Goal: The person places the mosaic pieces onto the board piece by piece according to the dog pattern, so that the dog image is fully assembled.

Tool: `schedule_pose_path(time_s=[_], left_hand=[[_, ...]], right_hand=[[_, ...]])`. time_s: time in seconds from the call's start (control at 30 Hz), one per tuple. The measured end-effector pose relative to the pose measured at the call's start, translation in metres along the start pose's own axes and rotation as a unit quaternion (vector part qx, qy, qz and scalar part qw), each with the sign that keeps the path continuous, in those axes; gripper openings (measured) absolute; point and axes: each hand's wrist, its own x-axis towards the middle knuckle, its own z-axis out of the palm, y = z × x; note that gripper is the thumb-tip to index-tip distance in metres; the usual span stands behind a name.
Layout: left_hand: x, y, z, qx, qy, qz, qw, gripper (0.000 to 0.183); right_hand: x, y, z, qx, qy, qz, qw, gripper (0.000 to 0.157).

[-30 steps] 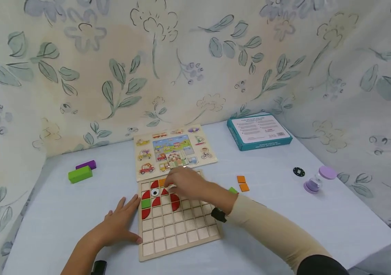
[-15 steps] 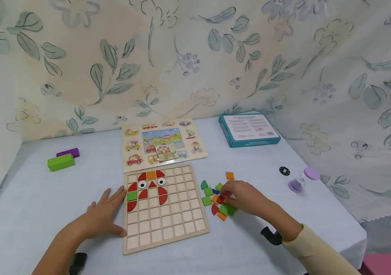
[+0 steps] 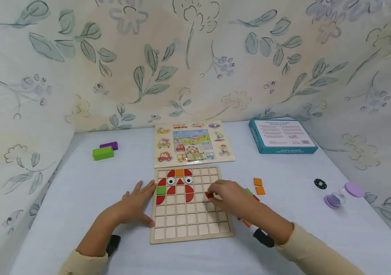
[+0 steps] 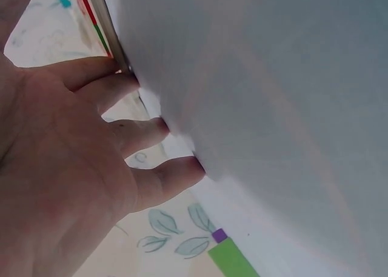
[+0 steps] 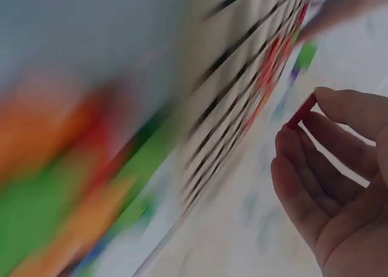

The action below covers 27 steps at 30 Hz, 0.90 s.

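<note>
A wooden grid board lies on the table, with red, green and orange tiles and two eye tiles set in its upper left cells. My left hand rests at the board's left edge, thumb and fingertips against the frame, fingers spread. In the left wrist view the left hand has its fingertips down on the cloth. Above the board's right part, my right hand pinches a thin red tile between thumb and fingertips. The right wrist view shows this red tile edge-on; its outline is hidden.
Loose tiles lie right of the board, partly under the right forearm; two orange squares sit beyond. Behind are a picture puzzle board and a teal box. Green and purple blocks stand left; a black chip and sand timer right.
My right hand has gone from over the board to the loose tiles, then back left above the board with a red tile. A second eye tile shows in the grid. The left hand stays put.
</note>
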Motion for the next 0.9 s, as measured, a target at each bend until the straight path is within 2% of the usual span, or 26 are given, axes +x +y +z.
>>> schedule_pose_path(time_s=[0.1,0.17,0.27,0.4,0.67,0.9], left_hand=[[-0.001,-0.001,0.001,-0.004,0.000,-0.002,1.0000,0.116],[-0.001,-0.001,0.002,-0.006,0.001,-0.001,1.0000,0.115],[-0.001,0.000,0.002,-0.008,0.001,0.004,1.0000,0.113],[-0.003,0.000,-0.002,0.000,0.007,0.004,1.0000,0.111],[0.000,0.001,-0.002,0.005,0.004,0.004,1.0000,0.113],[0.000,-0.002,-0.001,0.002,0.004,0.009,1.0000,0.115]], right_hand=[[0.028,-0.037,0.015,-0.013,-0.017,-0.064,0.998,0.015],[0.044,-0.055,0.025,-0.036,-0.028,-0.079,0.996,0.015],[0.060,-0.069,0.036,-0.067,-0.032,-0.077,0.994,0.016],[0.071,-0.074,0.042,-0.078,-0.029,-0.075,0.994,0.015],[0.072,-0.073,0.045,-0.079,-0.020,-0.079,0.994,0.014],[0.074,-0.077,0.047,-0.107,-0.016,-0.079,0.991,0.007]])
